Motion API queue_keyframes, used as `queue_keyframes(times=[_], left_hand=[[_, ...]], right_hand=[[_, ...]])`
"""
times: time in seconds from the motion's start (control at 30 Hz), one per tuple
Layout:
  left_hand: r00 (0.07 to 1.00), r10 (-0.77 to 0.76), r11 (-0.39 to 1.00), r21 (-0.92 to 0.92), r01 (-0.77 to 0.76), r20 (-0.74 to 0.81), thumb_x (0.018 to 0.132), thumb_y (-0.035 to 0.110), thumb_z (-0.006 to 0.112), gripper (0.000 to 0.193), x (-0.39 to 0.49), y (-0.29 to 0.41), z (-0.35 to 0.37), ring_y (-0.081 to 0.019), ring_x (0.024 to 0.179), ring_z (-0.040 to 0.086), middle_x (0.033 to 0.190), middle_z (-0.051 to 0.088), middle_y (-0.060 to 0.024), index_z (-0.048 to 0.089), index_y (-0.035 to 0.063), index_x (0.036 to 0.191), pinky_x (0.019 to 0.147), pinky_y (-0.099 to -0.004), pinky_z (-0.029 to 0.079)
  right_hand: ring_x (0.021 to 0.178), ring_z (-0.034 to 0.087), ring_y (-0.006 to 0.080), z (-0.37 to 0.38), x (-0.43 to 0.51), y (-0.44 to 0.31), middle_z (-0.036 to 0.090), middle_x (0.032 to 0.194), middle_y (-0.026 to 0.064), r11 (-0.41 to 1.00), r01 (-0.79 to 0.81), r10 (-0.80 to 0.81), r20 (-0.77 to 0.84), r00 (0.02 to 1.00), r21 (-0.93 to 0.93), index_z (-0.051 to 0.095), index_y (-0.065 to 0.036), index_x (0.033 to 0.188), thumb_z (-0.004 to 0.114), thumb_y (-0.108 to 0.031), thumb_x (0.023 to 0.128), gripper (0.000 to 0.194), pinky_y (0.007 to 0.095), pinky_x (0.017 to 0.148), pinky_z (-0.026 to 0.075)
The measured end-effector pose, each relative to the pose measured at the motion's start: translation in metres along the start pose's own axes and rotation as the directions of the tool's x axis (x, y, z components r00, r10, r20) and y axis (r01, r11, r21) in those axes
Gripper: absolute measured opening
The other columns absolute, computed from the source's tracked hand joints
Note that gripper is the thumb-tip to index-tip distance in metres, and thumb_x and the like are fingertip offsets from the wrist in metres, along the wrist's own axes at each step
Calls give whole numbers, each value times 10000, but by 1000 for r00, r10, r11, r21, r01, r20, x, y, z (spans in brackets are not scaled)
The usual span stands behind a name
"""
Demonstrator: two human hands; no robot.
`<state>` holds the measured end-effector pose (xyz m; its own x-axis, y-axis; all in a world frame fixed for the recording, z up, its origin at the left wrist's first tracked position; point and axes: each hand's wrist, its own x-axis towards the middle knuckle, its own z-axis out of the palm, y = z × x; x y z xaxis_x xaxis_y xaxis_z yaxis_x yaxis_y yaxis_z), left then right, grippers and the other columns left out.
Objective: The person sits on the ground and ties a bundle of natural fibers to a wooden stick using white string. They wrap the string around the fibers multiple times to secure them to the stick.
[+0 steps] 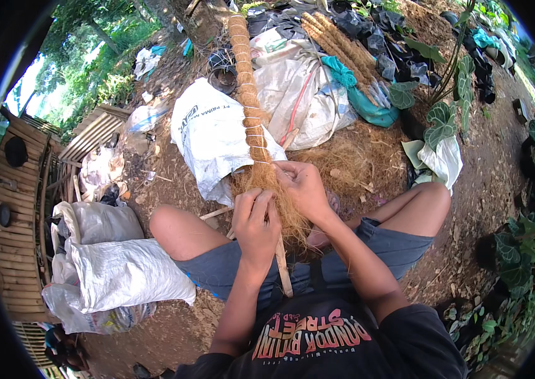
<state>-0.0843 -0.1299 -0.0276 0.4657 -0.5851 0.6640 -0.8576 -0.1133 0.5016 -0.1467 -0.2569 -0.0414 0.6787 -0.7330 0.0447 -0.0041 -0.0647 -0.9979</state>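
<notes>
A long pole wrapped in brown coir fibre (247, 85), bound with spaced turns of pale string, runs from my lap away to the top of the view. My left hand (259, 218) grips the loose fibre at the pole's near end. On the other side, my right hand (298, 182) pinches at the last visible string turn, its fingertips against the fibre. A bare wooden stick (283, 272) sticks out of the fibre towards my shirt. Loose coir fibre (343, 161) lies heaped on the ground beyond my right hand.
A white woven sack (210, 137) lies under the pole. Further off are a large filled sack (296, 90) and finished fibre-wrapped poles (338, 42). Stacked sacks (125, 275) stand at left beside a bamboo wall (16, 227). Leafy plants (516, 256) line the right side.
</notes>
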Motion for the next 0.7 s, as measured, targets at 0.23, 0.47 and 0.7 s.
queue_keyframes(times=[0.23, 0.47, 0.7], left_hand=[[949, 16, 994, 98, -49, 316, 754, 128, 818, 673, -4, 22, -26, -432, 1157, 562, 1280, 534, -258, 521, -86, 1318, 973, -501, 487], [963, -30, 976, 215, -29, 266, 720, 86, 841, 821, -24, 25, -5, -437, 1257, 507, 1346, 493, -267, 419, -51, 1411, 1043, -518, 440], [990, -28, 999, 29, 24, 136, 753, -13, 760, 497, -19, 5, 5, -422, 1086, 609, 1162, 605, -224, 596, -57, 1221, 953, -475, 503]], right_hand=[[691, 548, 28, -5, 3, 5, 692, 766, 20, 999, -18, 17, 31, 999, 31, 713, 90, 1121, 614, -165, 1041, 286, 258, 602, 474], [727, 575, 20, -7, 3, 14, 706, 828, 9, 998, -47, 44, 81, 996, 39, 705, 99, 1129, 608, -168, 1053, 294, 240, 628, 490], [697, 540, 12, -5, 4, 12, 673, 810, -14, 1000, 12, -13, 7, 1000, 19, 715, 92, 1110, 620, -170, 1047, 286, 225, 596, 455]])
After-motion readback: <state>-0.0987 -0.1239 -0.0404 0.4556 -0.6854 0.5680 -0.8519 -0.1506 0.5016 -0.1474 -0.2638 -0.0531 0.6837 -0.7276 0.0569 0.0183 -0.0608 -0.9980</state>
